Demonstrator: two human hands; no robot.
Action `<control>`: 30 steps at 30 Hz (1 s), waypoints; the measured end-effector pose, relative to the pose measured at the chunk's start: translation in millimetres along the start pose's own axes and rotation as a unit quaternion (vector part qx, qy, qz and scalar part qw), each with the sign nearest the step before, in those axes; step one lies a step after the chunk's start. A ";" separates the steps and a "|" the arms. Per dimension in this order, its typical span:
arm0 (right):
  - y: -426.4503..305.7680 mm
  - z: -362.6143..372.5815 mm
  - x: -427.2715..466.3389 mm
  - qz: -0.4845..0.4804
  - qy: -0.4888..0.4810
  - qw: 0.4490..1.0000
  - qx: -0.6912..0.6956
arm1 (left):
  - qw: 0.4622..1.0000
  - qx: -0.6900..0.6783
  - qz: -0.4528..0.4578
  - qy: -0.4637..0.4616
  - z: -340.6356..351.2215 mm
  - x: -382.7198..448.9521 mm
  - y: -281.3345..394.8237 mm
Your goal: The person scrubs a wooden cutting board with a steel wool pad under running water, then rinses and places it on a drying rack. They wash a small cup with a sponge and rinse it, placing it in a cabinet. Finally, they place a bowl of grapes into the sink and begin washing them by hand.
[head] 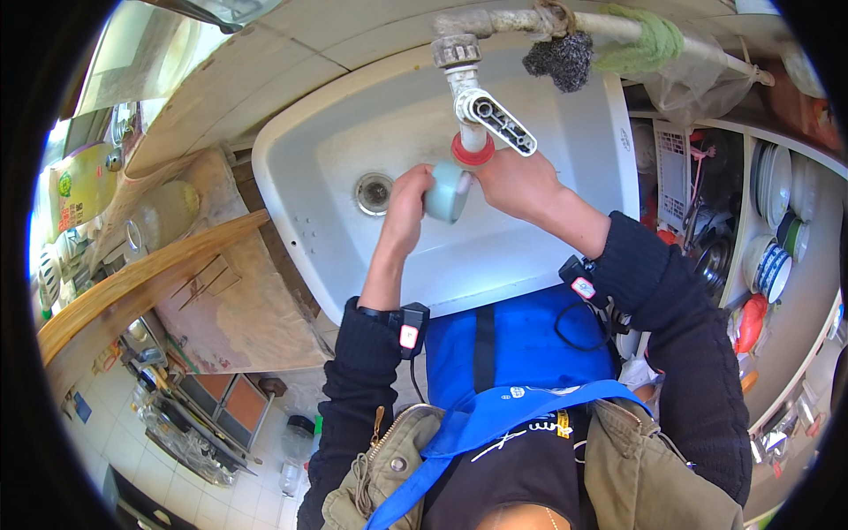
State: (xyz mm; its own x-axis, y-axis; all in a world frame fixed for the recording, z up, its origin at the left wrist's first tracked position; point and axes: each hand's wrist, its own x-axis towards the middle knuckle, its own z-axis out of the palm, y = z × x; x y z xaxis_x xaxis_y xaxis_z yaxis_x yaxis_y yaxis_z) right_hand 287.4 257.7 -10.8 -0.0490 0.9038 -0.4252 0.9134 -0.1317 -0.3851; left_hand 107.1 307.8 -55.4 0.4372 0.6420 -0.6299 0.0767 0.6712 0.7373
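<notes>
My left hand (412, 199) is closed around the side of a pale green cup (446, 193), held over a white sink basin (530, 245) below the tap. On the other side of the cup is my right hand (513, 182), partly behind the tap's red-ringed spout (472, 149); its fingertips are hidden, so its grip cannot be made out. A grey lever handle (503, 122) sits on the white plastic tap, pointing to the lower right. The round metal drain (374, 193) shows in the basin left of my left hand.
A pipe (616, 26) crosses above the basin, carrying a dark scouring pad (560, 61) and a green mesh cloth (639, 40). Shelves with stacked plates (773, 185) and bowls (767, 268) stand at the right. A curved wooden edge (152, 278) lies left.
</notes>
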 end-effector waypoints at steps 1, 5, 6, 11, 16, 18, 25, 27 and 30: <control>-3.0 -3.5 -0.1 -0.030 -0.018 0.999 -0.010 | 0.998 0.042 -0.050 -0.025 -0.8 0.2 5.5; -7.9 -6.6 1.9 -0.081 -0.034 0.995 -0.043 | 0.991 0.094 -0.029 0.091 23.5 4.9 5.2; -7.0 -4.0 2.1 -0.077 -0.047 0.995 -0.045 | 0.994 0.029 -0.042 0.099 26.9 4.2 3.3; 2.1 18.6 -7.9 -0.040 -0.033 0.998 0.043 | 0.989 -0.091 -0.027 0.109 19.0 1.5 -1.3; -6.8 43.3 -21.4 0.027 -0.091 0.972 0.216 | 0.985 -0.078 0.130 0.084 15.8 1.0 -9.4; -6.3 45.3 -21.1 0.114 -0.197 0.908 0.352 | 0.985 -0.078 0.138 0.068 14.0 -3.1 -10.7; 7.2 15.3 -20.5 0.023 -0.016 0.998 0.059 | 0.998 0.023 -0.002 -0.064 -2.1 -9.5 18.3; 4.1 6.0 -19.5 -0.018 0.005 1.000 -0.009 | 0.996 0.080 -0.007 -0.023 3.0 -5.7 24.7; 0.8 -1.6 -13.4 -0.032 0.001 0.998 -0.050 | 0.986 0.124 0.028 0.108 25.7 1.3 18.5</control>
State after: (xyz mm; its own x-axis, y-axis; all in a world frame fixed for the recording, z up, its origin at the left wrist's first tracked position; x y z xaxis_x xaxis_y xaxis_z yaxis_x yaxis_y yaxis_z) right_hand 289.5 246.1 -4.1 -0.1079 0.9095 -0.4014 0.9443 -0.0324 -0.3274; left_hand 132.2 311.6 -36.3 0.2476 0.7573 -0.6042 0.2863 0.5386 0.7924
